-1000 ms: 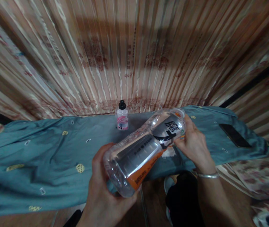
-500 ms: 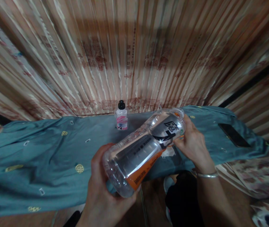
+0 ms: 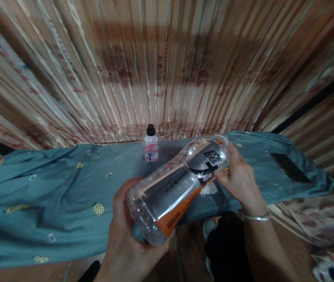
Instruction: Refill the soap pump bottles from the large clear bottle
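A large clear plastic bottle with a silver, black and orange label is held up at a slant between my hands, over the front of the covered table. My left hand is wrapped round its broad lower-left end. At the upper-right end, my right hand grips the bottle, with a silver bangle on that wrist; the fingers behind the bottle are partly hidden. Behind it a small bottle with a black cap and a pink label stands upright on the cloth.
A blue-green cloth with yellow pineapple prints covers the table. A dark flat phone-like object lies at the right. A pale patch shows below the big bottle. Striped, pleated curtains hang behind the table.
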A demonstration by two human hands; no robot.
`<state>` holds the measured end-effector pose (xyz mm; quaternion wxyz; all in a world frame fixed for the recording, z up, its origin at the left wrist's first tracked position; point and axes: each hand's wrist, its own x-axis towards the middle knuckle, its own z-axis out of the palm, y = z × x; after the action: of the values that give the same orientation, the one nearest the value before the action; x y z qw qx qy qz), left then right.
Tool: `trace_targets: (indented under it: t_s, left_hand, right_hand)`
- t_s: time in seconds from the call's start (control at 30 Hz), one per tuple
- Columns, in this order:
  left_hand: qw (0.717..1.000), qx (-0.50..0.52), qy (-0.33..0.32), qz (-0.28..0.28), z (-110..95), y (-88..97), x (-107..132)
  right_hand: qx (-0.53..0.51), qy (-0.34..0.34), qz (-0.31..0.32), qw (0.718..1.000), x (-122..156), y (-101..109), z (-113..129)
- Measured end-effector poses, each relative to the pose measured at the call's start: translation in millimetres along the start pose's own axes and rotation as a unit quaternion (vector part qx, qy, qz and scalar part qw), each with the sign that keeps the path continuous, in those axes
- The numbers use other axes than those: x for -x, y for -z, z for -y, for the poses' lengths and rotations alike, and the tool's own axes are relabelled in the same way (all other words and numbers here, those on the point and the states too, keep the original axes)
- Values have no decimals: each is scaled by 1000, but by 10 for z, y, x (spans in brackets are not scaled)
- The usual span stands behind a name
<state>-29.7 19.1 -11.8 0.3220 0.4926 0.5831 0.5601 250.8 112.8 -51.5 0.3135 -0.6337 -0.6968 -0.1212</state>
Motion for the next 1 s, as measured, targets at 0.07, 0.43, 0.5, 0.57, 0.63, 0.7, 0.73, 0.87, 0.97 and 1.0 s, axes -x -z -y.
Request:
trace_targets:
  t_s: [0.07, 0.43, 0.5, 0.57, 0.63, 0.7, 0.73, 0.87, 0.97, 1.0]
  left_hand:
    - [1000, 1, -2, 2, 4, 2, -1]
    - [1000, 4, -12, 10, 27, 2, 2]
    - [1000, 3, -14, 14, 38, 7, -2]
    - [1000, -3, -20, 17, 58, 13, -4]
    - [999, -12, -32, 16, 81, 15, -2]
    - [999, -19, -45, 16, 96, 14, 2]
    - [998, -22, -52, 18, 98, 13, 6]
    - [996, -32, -72, 29, 64, 6, 25]
    - [995, -55, -81, 33, 46, 16, 32]
    - [994, -68, -83, 34, 51, 25, 30]
  right_hand:
    - [0, 3, -3, 1000, 1, 3, -2]
    - [2, -5, 6, 1000, -4, 11, 5]
    - [1, -2, 4, 1000, -3, 12, 9]
    - [0, 5, 3, 1000, -4, 12, 14]
    - [1, 9, 4, 1000, -4, 8, 17]
    - [7, 7, 4, 1000, -3, 0, 15]
    - [9, 7, 3, 1000, -2, -5, 13]
    - [6, 19, -7, 1000, 1, -19, -2]
    - [1, 19, -5, 1000, 0, -19, -9]
    - [-1, 16, -3, 1000, -1, -19, -10]
